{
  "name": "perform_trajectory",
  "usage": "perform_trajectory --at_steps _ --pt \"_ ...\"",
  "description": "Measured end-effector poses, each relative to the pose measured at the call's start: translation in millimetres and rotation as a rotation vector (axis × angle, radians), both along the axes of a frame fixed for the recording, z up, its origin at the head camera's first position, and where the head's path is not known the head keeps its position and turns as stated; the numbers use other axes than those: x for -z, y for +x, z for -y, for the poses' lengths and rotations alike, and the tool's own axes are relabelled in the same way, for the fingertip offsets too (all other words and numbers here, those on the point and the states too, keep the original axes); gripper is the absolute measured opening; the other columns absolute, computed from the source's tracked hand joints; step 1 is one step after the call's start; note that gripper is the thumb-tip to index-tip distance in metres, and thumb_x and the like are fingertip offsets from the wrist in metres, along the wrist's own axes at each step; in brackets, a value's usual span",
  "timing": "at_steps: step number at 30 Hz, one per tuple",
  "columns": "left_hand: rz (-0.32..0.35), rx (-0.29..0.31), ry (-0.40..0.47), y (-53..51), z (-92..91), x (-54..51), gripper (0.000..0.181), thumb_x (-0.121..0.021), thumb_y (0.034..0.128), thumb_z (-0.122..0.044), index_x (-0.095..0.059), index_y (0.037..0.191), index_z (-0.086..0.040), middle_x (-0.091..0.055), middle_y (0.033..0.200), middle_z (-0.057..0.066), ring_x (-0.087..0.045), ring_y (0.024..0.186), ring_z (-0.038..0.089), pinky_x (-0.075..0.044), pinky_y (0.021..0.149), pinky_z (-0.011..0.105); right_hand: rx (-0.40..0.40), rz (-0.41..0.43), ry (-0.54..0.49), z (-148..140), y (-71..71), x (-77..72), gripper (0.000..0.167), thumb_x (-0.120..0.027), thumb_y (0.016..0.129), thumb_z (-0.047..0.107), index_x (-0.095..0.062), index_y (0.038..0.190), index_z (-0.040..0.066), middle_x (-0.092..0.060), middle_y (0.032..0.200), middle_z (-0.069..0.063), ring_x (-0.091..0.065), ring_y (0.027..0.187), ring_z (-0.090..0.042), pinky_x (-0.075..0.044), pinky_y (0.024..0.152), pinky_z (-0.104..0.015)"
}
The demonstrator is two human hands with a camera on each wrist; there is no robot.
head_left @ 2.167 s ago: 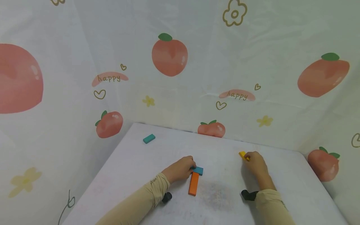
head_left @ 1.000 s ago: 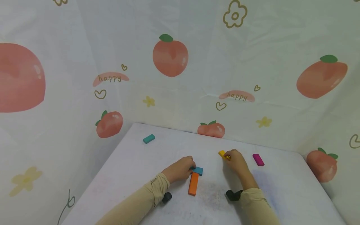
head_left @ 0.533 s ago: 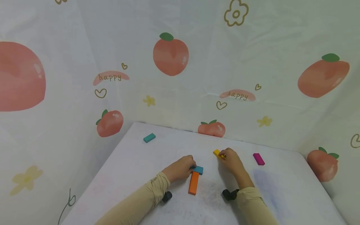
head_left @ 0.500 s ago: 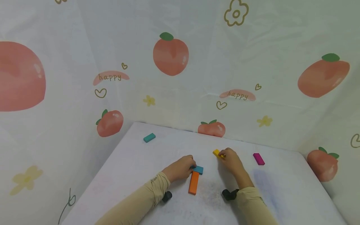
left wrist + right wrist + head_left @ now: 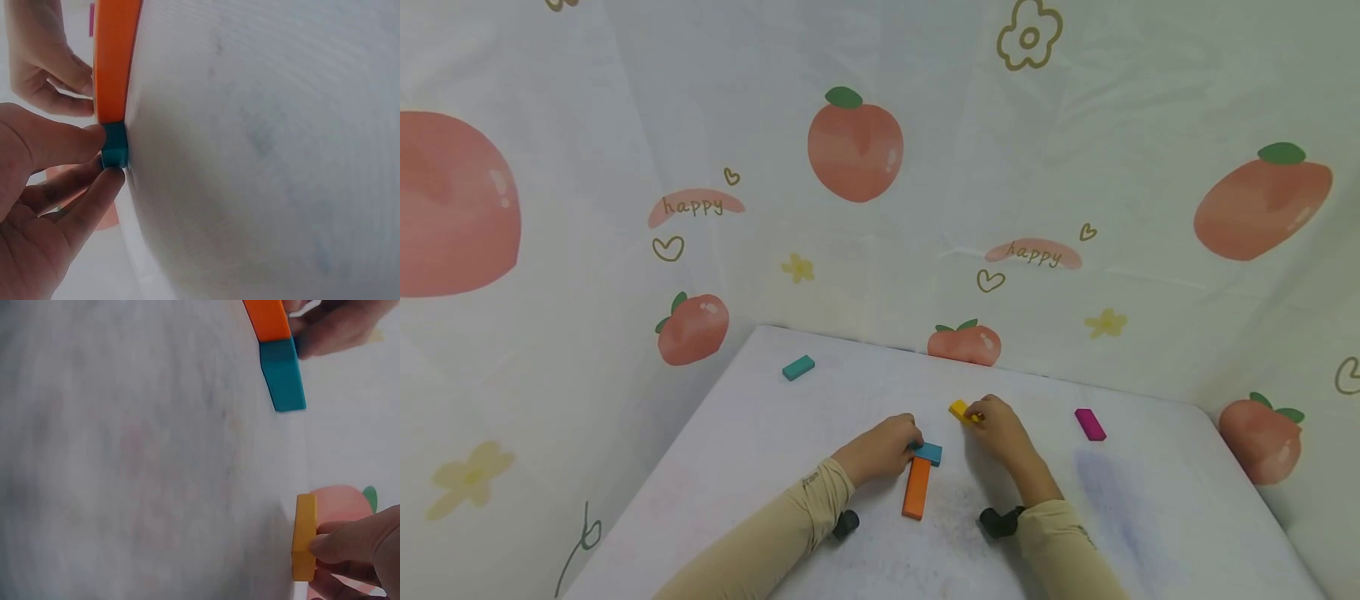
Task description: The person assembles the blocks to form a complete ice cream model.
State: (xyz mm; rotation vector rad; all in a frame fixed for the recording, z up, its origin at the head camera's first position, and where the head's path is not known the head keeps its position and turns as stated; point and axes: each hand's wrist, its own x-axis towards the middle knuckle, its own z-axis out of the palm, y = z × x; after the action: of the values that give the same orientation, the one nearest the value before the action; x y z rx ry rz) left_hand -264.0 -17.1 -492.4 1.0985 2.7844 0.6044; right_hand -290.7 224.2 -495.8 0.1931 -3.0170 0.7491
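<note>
On white tabletop (image 5: 865, 379), before a cloth (image 5: 910, 267) printed with peaches (image 5: 856, 154): blue block (image 5: 929, 452), pinched by fingers (image 5: 94, 200) of left hand (image 5: 880, 450), lying against one end of orange block (image 5: 917, 489); yellow block (image 5: 958, 409), held by fingers of right hand (image 5: 1002, 430), near but apart. Possible trouble: by careless bump, pushing blue block out of place; by loose pinch, dropping yellow.

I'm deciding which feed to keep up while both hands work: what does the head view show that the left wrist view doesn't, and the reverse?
Only the head view: the yellow block pinched in the right hand, and the teal block at the table's far left.

Only the left wrist view: the left hand's thumb and a finger pinching the end of the blue block.

Both: the orange block meeting the blue block, both hands, and the magenta block, just a sliver at the wrist.
</note>
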Motion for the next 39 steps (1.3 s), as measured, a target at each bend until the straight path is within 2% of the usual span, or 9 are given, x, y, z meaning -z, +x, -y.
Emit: perform_trajectory --at_steps 8,19,25,30,34,39 --pt "0.02 -0.006 -0.008 -0.3 -1.7 -2.7 0.02 -0.07 0.1011 -0.005 -0.079 0.118 -0.001 -0.07 0.107 0.004 -0.065 0.1 0.01 -0.057 0.093 0.023 -0.023 0.018 -0.009 13.8 2.0 1.0 0.012 -0.077 0.095 0.003 -0.081 0.106 0.003 -0.069 0.105 -0.01 -0.064 0.099 -0.025 -0.058 0.102 -0.049" --pt "0.047 0.004 0.016 -3.5 -2.5 -0.4 0.019 -0.071 0.0997 -0.004 -0.079 0.117 0.0 -0.071 0.108 0.005 -0.067 0.099 0.009 -0.058 0.092 0.023 -0.037 0.019 -0.034 27.0 8.5 1.5 0.011 -0.076 0.094 0.002 -0.082 0.103 0.005 -0.068 0.103 -0.007 -0.064 0.098 -0.023 -0.059 0.1 -0.048" --pt "0.056 0.008 0.024 -2.3 -0.6 -3.9 0.018 -0.072 0.0997 -0.006 -0.078 0.116 -0.001 -0.07 0.108 0.005 -0.065 0.098 0.009 -0.058 0.092 0.023 -0.048 0.011 -0.04 30.4 11.2 0.6 0.01 -0.077 0.094 0.003 -0.081 0.102 0.006 -0.068 0.103 -0.006 -0.064 0.098 -0.023 -0.059 0.101 -0.048" --pt "0.086 -0.015 0.051 -1.7 1.8 -9.0 0.018 -0.073 0.0989 -0.008 -0.078 0.115 -0.003 -0.068 0.107 0.004 -0.063 0.096 0.009 -0.057 0.092 0.024 -0.047 0.016 -0.031 32.1 12.2 -0.9 0.011 -0.078 0.094 0.003 -0.081 0.103 0.006 -0.069 0.103 -0.006 -0.064 0.099 -0.023 -0.058 0.101 -0.048" --pt "0.1 -0.041 0.064 -7.1 1.6 -12.9 0.019 -0.072 0.0998 -0.011 -0.078 0.116 -0.004 -0.068 0.109 0.005 -0.061 0.097 0.01 -0.057 0.092 0.026 -0.054 0.002 -0.028 33.6 12.6 -0.9 0.01 -0.077 0.094 0.002 -0.081 0.102 0.006 -0.069 0.102 -0.006 -0.064 0.098 -0.023 -0.059 0.1 -0.048" --pt "0.073 -0.049 0.062 -22.6 -5.1 -16.5 0.023 -0.071 0.1026 -0.015 -0.077 0.122 -0.004 -0.069 0.114 0.007 -0.061 0.101 0.013 -0.056 0.096 0.028 -0.051 -0.011 -0.043 35.4 13.1 -2.2 0.009 -0.078 0.093 0.002 -0.081 0.101 0.005 -0.069 0.101 -0.006 -0.064 0.096 -0.022 -0.06 0.098 -0.047"
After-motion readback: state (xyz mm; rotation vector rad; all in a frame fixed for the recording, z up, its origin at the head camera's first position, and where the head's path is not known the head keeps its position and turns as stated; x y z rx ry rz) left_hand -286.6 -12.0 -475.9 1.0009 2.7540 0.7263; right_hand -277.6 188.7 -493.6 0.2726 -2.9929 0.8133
